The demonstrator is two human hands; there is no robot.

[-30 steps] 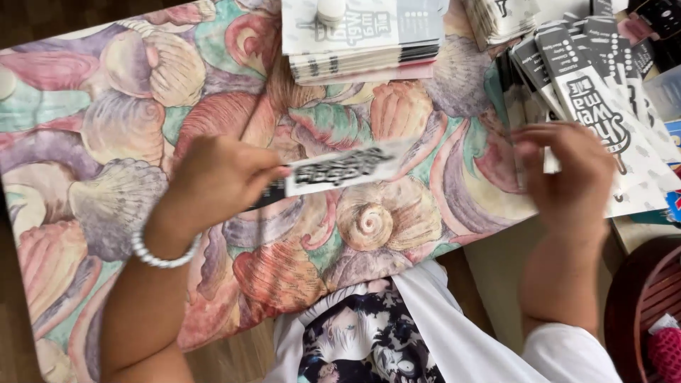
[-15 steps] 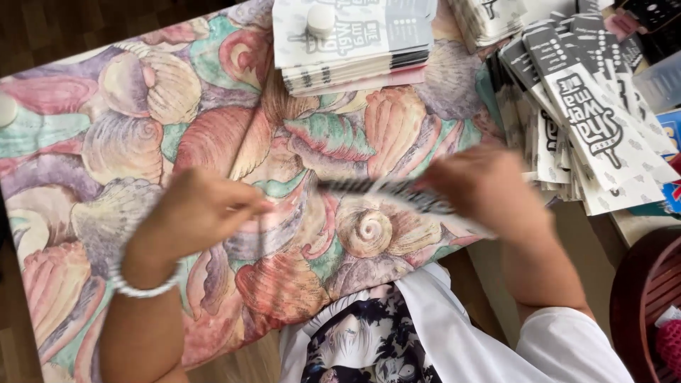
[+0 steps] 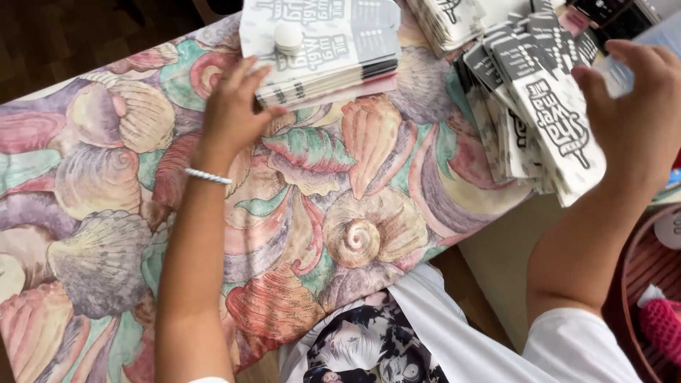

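Paper leaflets, white with black print, lie in a squared stack (image 3: 323, 46) at the far edge of the table (image 3: 106, 177), whose cloth bears pastel seashells; a small white round cap (image 3: 288, 35) sits on top of the stack. Left hand (image 3: 234, 106), a beaded bracelet (image 3: 208, 176) at its wrist, has loosely curled fingers touching the stack's near left corner. Right hand (image 3: 635, 106) hangs open with fingers spread, holding nothing, just beside a fanned row of leaflets (image 3: 539, 106) on the right.

leaflet stack (image 3: 323, 42) cut off at top edge, right hand (image 3: 635, 106) blurred, red basket (image 3: 642, 284) cropped
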